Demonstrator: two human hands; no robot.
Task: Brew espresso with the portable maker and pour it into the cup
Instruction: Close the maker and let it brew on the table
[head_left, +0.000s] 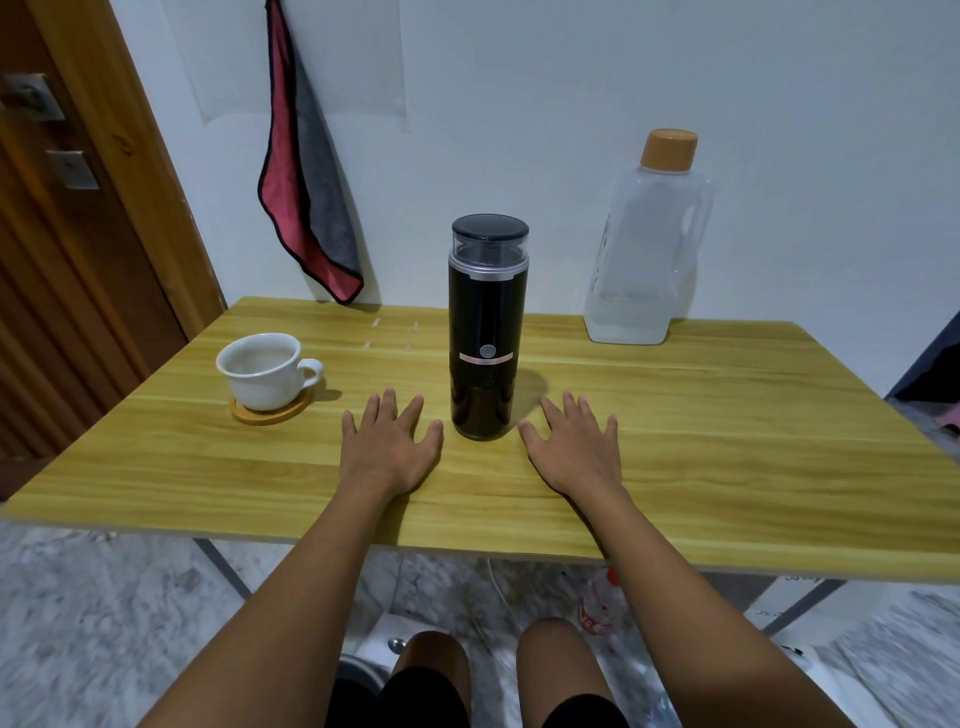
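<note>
No step was yet judged begun: the left hand (387, 448) and right hand (574, 448) were laid flat and empty either side of the upright portable maker (487, 327), the cup (264, 370) left of it, so gripping the maker seemed required next.

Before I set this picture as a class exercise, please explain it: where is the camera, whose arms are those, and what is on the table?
There is no robot here. A person wears a wide-angle camera on the head, so the single picture looks forward and down along their own arms. The left hand and right hand lie flat on the wooden table, fingers spread, holding nothing. Between them stands the black portable espresso maker, upright, lid on. To its left a white cup sits on a round wooden coaster. At the back right stands a clear water jug with an orange cap. A red and grey cloth hangs on the wall.
</note>
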